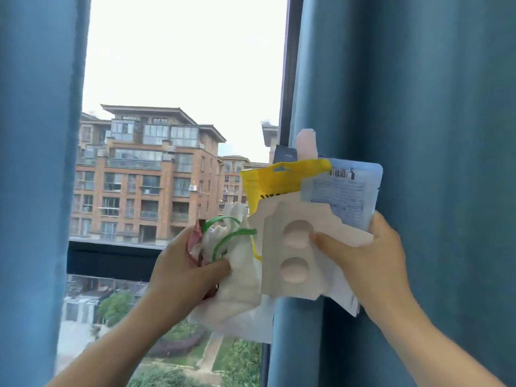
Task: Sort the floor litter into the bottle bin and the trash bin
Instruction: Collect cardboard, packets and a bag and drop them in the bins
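Both hands are raised in front of a window, each full of litter. My left hand is closed around crumpled white tissue, a green plastic strip and a reddish wrapper. My right hand grips a white moulded pulp tray with two round dimples, stacked with a yellow pouch, a pale blue printed packet and white paper. No bin and no floor appear in this view.
Blue curtains hang on the left and right of the window. Apartment blocks and trees lie outside beyond the glass. The right-hand litter is close against the right curtain.
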Motion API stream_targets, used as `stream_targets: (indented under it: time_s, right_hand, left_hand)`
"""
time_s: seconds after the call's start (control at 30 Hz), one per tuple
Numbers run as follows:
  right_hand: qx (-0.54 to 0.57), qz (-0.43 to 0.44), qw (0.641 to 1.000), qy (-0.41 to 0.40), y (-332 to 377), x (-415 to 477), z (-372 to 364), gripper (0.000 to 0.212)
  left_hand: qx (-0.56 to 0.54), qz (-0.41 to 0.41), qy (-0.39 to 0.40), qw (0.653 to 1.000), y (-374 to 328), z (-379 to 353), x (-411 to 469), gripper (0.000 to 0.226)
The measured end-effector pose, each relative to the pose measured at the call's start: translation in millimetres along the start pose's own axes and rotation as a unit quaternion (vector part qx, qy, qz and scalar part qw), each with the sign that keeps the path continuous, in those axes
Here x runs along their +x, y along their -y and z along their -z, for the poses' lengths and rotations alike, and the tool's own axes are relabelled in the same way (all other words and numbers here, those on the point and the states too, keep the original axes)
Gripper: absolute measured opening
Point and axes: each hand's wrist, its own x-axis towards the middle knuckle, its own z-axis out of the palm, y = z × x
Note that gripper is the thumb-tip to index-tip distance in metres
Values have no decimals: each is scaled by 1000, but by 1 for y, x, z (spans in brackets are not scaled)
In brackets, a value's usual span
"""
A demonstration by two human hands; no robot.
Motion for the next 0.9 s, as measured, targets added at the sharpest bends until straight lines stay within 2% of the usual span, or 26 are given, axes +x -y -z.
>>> stream_targets:
  time_s: [0.1, 0.23, 0.4, 0.9]
  right_hand:
    - [-30, 11, 999, -25, 16, -9, 38, 37]
    - [-81, 19, 994, -75, 35, -22, 95, 35]
    - [-135, 14, 982, -134, 61, -46, 165, 35]
    - [-240, 10, 932, -271, 125, -116, 310, 40]
  left_hand:
    - [-57, -8, 58, 997, -16, -35, -9, 21]
    - [-126, -4, 148, 981, -43, -83, -27, 34]
    - [-172, -15, 226, 959, -77, -137, -60, 33]
    - [-208, -61, 338, 916, -159, -256, -158, 33]
